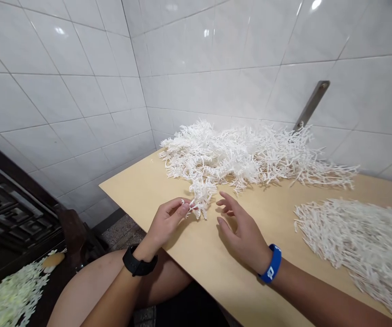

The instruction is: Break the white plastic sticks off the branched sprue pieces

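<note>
Between thumb and fingers, my left hand pinches the lower end of a white branching plastic sprig, which is held just over the table. My right hand is a little to the right of the sprig, fingers apart and curved, with nothing in it. Behind both hands lies a large tangled heap of similar white sprigs, close to the wall. The held sprig's far end overlaps the front of that heap, so I cannot tell whether they touch.
A second pile of white stems lies at the table's right. The tan tabletop ends in a corner at left. Tiled walls rise behind, bearing a metal bracket. Pale green plastic pieces rest on a dark carved wooden chair.
</note>
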Available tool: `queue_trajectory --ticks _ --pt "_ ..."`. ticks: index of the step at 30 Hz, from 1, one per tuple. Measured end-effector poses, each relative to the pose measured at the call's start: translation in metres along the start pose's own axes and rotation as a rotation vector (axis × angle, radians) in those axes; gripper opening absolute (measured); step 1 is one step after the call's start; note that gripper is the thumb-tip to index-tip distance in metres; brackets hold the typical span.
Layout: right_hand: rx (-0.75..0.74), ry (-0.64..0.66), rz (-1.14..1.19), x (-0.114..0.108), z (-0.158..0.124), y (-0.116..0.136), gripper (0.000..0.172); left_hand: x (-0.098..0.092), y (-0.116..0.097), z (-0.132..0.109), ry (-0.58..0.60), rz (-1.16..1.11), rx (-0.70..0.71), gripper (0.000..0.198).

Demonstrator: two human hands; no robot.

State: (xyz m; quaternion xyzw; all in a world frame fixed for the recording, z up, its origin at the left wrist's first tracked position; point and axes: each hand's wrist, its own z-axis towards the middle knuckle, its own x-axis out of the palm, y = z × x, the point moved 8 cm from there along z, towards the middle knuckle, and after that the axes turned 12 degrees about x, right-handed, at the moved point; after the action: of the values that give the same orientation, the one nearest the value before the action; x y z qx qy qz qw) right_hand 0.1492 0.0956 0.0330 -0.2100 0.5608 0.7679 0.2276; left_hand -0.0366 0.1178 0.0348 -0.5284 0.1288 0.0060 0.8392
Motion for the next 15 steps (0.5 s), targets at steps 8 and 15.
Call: queue_trajectory --ticks 8,15 --pt "-0.188 0.259 -0.427 0.026 -0.008 0.016 0.035 0.002 0.008 -0.006 -0.117 -0.284 -0.043 0.03" --pt "-0.169 0.121 -0.522 0.013 -0.005 0.017 0.016 -0.055 0.032 -0.012 -0.708 -0.585 -0.198 0.012"
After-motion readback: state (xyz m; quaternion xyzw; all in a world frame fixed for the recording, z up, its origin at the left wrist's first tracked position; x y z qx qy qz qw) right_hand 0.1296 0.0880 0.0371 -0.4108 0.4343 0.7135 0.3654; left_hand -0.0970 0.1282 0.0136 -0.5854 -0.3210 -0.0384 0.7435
